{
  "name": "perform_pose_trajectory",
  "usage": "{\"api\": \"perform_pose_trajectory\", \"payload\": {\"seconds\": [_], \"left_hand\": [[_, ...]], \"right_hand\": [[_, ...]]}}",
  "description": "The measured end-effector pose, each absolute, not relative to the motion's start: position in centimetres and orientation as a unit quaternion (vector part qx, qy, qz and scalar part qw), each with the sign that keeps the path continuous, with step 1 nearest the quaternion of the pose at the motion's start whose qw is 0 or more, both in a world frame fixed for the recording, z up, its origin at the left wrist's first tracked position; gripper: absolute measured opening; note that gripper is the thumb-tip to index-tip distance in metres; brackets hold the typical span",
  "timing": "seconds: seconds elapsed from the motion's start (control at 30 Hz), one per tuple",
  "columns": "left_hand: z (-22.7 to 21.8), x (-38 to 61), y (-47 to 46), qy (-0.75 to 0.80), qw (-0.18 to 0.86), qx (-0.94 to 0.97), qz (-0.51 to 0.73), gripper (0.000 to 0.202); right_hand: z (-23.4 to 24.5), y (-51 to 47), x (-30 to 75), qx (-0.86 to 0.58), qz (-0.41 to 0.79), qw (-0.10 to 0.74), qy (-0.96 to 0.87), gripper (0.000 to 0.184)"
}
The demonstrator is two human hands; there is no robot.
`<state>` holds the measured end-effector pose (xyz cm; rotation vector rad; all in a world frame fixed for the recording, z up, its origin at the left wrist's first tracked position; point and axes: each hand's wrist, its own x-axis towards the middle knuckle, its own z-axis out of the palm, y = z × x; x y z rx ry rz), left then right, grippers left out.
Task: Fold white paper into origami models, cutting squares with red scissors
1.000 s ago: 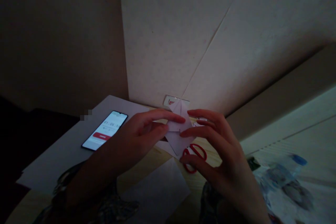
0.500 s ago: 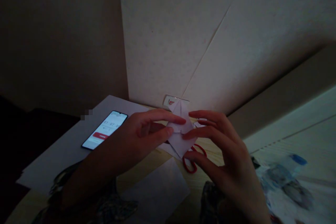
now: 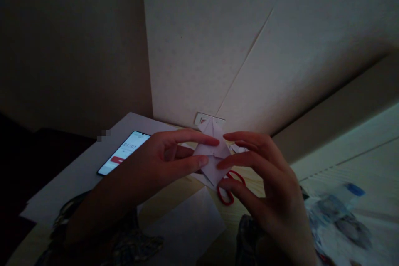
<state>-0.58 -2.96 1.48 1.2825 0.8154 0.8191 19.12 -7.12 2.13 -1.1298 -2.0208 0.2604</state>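
Between my two hands is a folded piece of white paper, roughly diamond-shaped, with creased flaps and a pointed top. My left hand grips its left side, index finger lying across the front and thumb just below. On the right edge, my right hand holds the paper with its fingers, the thumb at the lower corner. Under the paper, the red handles of a pair of scissors show on the wooden table; their blades are hidden.
A phone with a lit timer screen lies on large white sheets at left. Another sheet is in front, with paper scraps behind my right hand. A plastic bottle with a blue cap is low on the right. Walls stand close behind.
The folded paper has tilted and shifted slightly left, and its flaps sit a little differently. Both hands keep nearly the same places on it.
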Motion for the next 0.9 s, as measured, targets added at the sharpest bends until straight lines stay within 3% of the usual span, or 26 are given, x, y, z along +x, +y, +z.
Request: {"api": "perform_pose_trajectory", "payload": {"seconds": [0.17, 0.37, 0.9], "left_hand": [[1.44, -0.58, -2.92, 0.337, 0.659, 0.559, 0.374, 0.02], [1.22, -0.59, -2.71, 0.285, 0.705, 0.54, 0.362, 0.035], [1.26, -0.29, -2.84, 0.294, 0.682, 0.546, 0.388, 0.023]], "right_hand": [[2.24, -7.17, 19.12, -0.449, 0.12, 0.403, -0.788, 0.008], [2.17, -7.35, 18.99, -0.452, 0.117, 0.441, -0.767, 0.003], [2.21, -7.44, 18.77, -0.448, 0.108, 0.445, -0.768, 0.006]]}}
